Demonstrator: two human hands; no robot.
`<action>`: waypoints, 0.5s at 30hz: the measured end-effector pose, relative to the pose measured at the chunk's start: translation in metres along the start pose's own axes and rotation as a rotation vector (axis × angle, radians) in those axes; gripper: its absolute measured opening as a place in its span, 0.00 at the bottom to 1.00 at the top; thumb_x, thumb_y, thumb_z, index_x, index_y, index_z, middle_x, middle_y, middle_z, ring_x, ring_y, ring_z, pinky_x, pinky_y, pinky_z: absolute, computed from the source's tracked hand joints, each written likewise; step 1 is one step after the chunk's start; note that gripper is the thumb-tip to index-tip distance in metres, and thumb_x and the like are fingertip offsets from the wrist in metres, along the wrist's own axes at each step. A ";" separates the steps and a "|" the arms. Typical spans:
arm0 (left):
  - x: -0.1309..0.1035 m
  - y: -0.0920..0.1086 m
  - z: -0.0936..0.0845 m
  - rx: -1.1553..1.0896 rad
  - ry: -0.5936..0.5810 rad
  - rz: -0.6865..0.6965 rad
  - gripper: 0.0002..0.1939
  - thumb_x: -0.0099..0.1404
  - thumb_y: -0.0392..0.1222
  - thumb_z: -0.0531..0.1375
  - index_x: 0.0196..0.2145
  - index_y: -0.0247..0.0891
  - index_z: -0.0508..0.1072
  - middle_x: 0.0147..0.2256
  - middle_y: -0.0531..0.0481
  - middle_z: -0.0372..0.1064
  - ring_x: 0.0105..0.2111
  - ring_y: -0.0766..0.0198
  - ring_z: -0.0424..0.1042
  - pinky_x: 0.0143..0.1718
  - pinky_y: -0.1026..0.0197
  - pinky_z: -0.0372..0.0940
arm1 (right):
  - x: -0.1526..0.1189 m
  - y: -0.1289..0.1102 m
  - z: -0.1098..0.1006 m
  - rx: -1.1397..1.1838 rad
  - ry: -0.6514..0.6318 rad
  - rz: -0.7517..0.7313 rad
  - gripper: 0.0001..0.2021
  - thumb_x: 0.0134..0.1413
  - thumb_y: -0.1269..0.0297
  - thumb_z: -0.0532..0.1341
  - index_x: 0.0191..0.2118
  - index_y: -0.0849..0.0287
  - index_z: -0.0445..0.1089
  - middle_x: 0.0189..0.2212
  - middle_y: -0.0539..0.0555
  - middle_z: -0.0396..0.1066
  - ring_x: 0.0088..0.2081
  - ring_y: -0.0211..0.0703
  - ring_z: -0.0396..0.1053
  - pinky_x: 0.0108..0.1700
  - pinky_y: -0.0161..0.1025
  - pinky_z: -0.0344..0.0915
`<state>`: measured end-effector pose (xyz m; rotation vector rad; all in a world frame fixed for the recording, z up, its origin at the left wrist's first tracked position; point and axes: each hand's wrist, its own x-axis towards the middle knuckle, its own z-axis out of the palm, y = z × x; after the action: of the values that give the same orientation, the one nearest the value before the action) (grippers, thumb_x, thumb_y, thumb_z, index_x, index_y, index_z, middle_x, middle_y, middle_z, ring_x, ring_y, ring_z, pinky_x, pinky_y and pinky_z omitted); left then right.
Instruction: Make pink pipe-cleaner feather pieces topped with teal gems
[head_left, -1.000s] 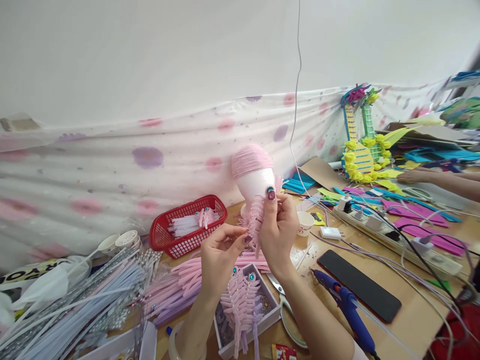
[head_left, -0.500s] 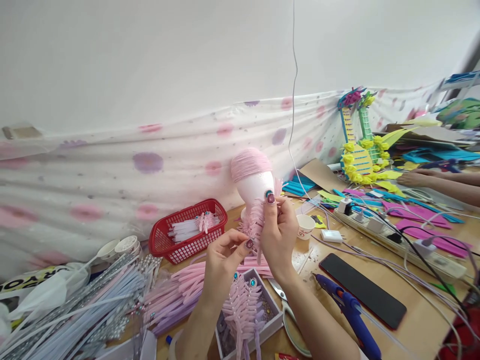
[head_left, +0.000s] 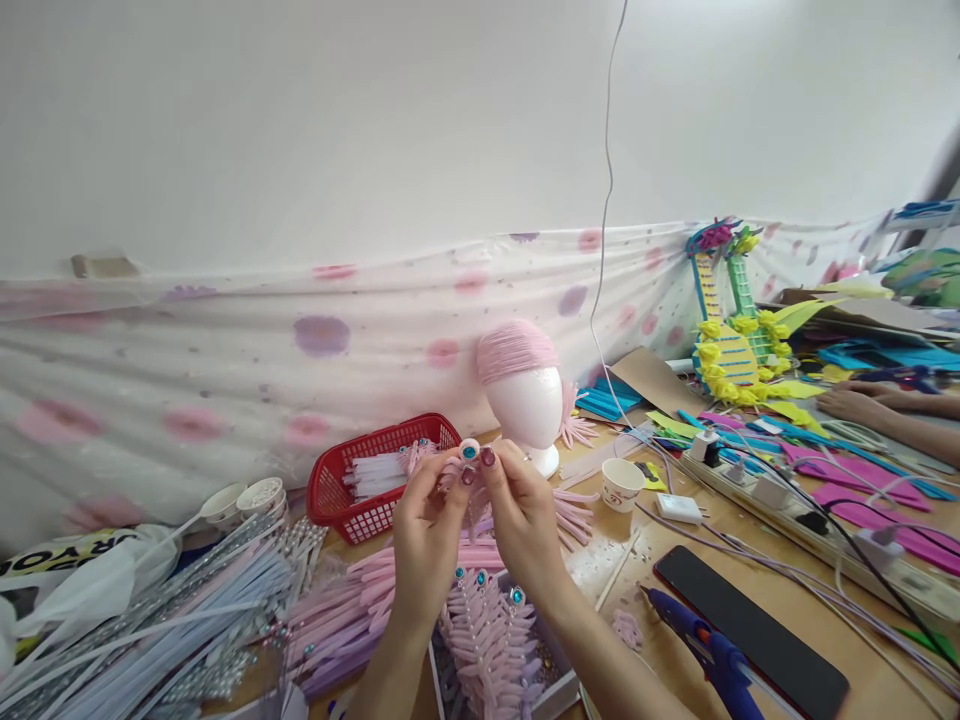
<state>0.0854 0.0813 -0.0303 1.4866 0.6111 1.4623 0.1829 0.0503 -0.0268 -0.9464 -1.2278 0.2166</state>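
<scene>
My left hand (head_left: 426, 530) and my right hand (head_left: 525, 525) meet in front of the foam head, each closed in a pinch. Between their fingertips is a pink pipe-cleaner strand (head_left: 472, 488) topped by a round blue gem (head_left: 469, 453). The fingers hide part of the strand. Below my wrists, similar pink pipe-cleaner strands (head_left: 484, 635) with beads and blue gems lie over a white box (head_left: 561, 690). Behind my hands stands the white foam head (head_left: 529, 405), its top wrapped in pink yarn (head_left: 517, 350).
A red basket (head_left: 352, 520) holds pale pieces. Bundles of pipe cleaners (head_left: 202, 600) spread at left. To the right are a paper cup (head_left: 622, 487), blue glue gun (head_left: 701, 640), black phone (head_left: 750, 630), power strip (head_left: 817, 525) with cables, and another person's hands (head_left: 862, 402).
Both hands have moved down and left from the foam head, bringing the gem-topped strand with them. The right hand has come closer to the left. The view has shifted slightly.
</scene>
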 end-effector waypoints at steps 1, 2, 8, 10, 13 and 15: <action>0.002 0.000 -0.003 0.017 0.004 0.005 0.14 0.60 0.49 0.65 0.40 0.39 0.79 0.43 0.45 0.76 0.45 0.56 0.72 0.49 0.59 0.66 | 0.000 -0.001 0.000 -0.003 -0.022 0.005 0.17 0.67 0.60 0.52 0.26 0.58 0.64 0.26 0.49 0.63 0.31 0.38 0.62 0.34 0.35 0.60; 0.005 0.001 -0.007 0.031 0.000 0.002 0.14 0.59 0.49 0.66 0.39 0.38 0.80 0.41 0.45 0.77 0.44 0.56 0.73 0.48 0.59 0.66 | 0.001 -0.002 -0.002 -0.008 -0.050 0.017 0.17 0.67 0.59 0.52 0.26 0.58 0.64 0.26 0.49 0.62 0.31 0.39 0.62 0.35 0.35 0.60; 0.012 0.000 -0.024 -0.075 -0.140 -0.152 0.16 0.57 0.50 0.67 0.38 0.37 0.82 0.36 0.45 0.78 0.40 0.56 0.74 0.43 0.59 0.67 | 0.010 -0.007 -0.017 0.078 -0.237 0.287 0.17 0.62 0.50 0.56 0.28 0.58 0.63 0.23 0.47 0.60 0.27 0.37 0.58 0.30 0.34 0.58; 0.013 0.000 -0.026 -0.115 -0.145 -0.190 0.17 0.57 0.51 0.67 0.38 0.37 0.81 0.35 0.45 0.78 0.39 0.57 0.73 0.41 0.60 0.67 | 0.012 -0.003 -0.019 0.171 -0.293 0.385 0.17 0.60 0.50 0.57 0.28 0.58 0.63 0.23 0.46 0.59 0.26 0.36 0.58 0.29 0.33 0.59; 0.012 0.002 -0.029 -0.104 -0.176 -0.230 0.17 0.57 0.51 0.67 0.38 0.36 0.81 0.33 0.46 0.77 0.35 0.60 0.72 0.38 0.63 0.66 | 0.013 0.003 -0.023 0.375 -0.388 0.479 0.15 0.57 0.51 0.60 0.28 0.58 0.65 0.23 0.46 0.61 0.26 0.35 0.59 0.31 0.33 0.61; 0.013 0.005 -0.031 -0.092 -0.219 -0.242 0.16 0.56 0.50 0.68 0.37 0.36 0.81 0.32 0.47 0.75 0.33 0.62 0.71 0.37 0.63 0.65 | 0.015 0.006 -0.026 0.502 -0.458 0.571 0.15 0.53 0.52 0.63 0.28 0.59 0.67 0.23 0.47 0.62 0.25 0.34 0.59 0.30 0.33 0.62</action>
<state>0.0564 0.0985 -0.0246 1.4232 0.5598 1.1108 0.2131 0.0496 -0.0210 -0.7991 -1.1974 1.1912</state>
